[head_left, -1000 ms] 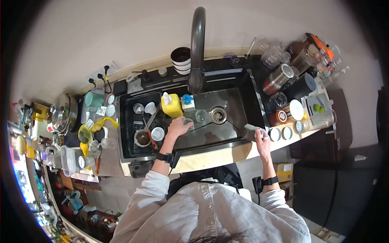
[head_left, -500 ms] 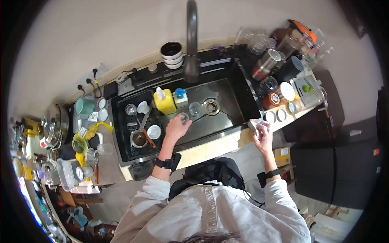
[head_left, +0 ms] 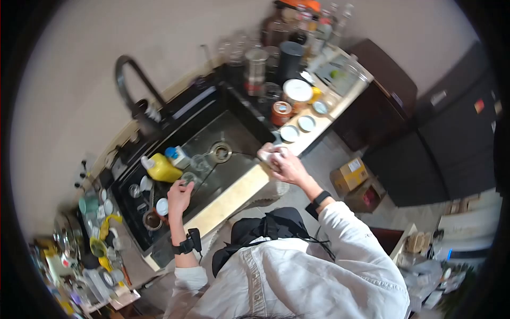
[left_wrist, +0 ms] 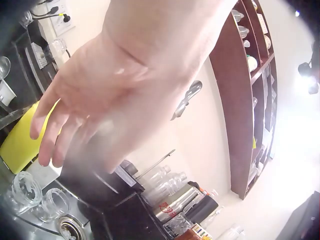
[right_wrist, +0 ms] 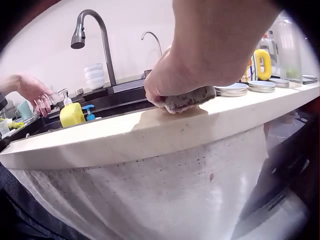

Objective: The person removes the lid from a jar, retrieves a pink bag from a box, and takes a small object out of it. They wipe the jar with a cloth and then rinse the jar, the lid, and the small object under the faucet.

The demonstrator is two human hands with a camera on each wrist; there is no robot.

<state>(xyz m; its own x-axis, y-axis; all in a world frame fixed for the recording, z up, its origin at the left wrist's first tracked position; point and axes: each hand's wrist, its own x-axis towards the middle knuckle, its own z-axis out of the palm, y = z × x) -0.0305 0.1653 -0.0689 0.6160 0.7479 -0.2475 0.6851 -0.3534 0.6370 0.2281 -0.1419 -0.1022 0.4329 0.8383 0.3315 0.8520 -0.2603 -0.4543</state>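
Note:
My left hand (head_left: 179, 196) hovers over the near side of the black sink (head_left: 234, 125), its fingers loosely extended. In the left wrist view, two clear glass jars, a nearer one (left_wrist: 26, 192) and one by the drain (left_wrist: 52, 205), stand below the fingertips; nothing shows gripped in that hand. My right hand (head_left: 289, 169) grips a grey, rough-surfaced sponge (right_wrist: 192, 99) at the counter's front edge. The sponge lies low over the pale countertop (right_wrist: 115, 132), partly hidden by the fingers. Round lids (head_left: 289, 133) sit just beyond it.
A yellow pump bottle (head_left: 163, 167) and a small blue-topped bottle (head_left: 178, 156) stand in the sink by the rack. The dark faucet (head_left: 127, 80) arches behind. Right of the sink are an orange-brown jar (head_left: 281, 112), a white-lidded tub (head_left: 297, 93) and several glass bottles.
The head view has swung to the right. My right hand keeps the sponge and has turned over it, palm down at the counter edge. The left hand stays near the jars.

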